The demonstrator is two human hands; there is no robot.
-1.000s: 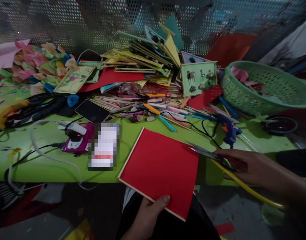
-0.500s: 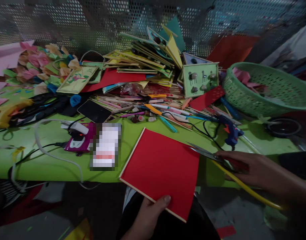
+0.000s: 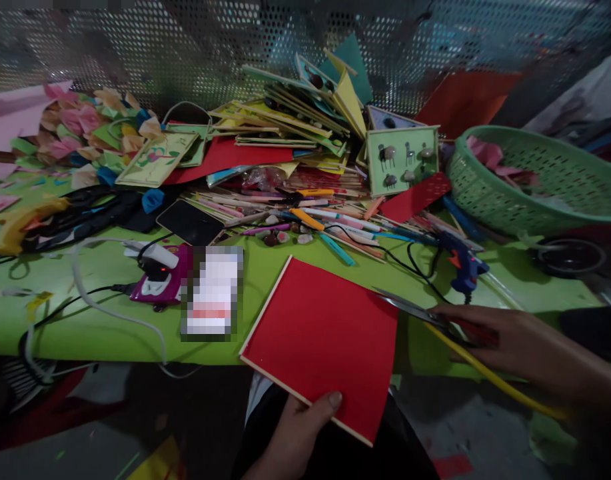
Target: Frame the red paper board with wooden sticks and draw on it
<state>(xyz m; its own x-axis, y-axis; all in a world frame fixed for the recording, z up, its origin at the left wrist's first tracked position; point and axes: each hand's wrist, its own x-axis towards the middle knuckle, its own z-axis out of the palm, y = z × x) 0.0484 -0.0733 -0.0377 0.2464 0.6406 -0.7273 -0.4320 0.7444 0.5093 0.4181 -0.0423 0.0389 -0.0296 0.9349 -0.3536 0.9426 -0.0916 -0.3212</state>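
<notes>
Because the red board [image 3: 325, 340] left of the glue gun [image 3: 464, 270] seemingly needed steadying, the left hand [image 3: 302, 430] clamped its lower edge, while the right hand [image 3: 515, 337], on the glue gun's near side, clasped scissors [image 3: 412, 308] by their handles.

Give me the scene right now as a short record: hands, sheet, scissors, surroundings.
Left hand: grips the lower edge of the red sheet, thumb on top
Right hand: holds the scissors
Red sheet: pale strips along its left and lower edges
Scissors: blades at the sheet's upper right corner; cut or not, unclear
Right side: blue glue gun, green basket
Left side: phone, screen unreadable; purple power strip
</notes>
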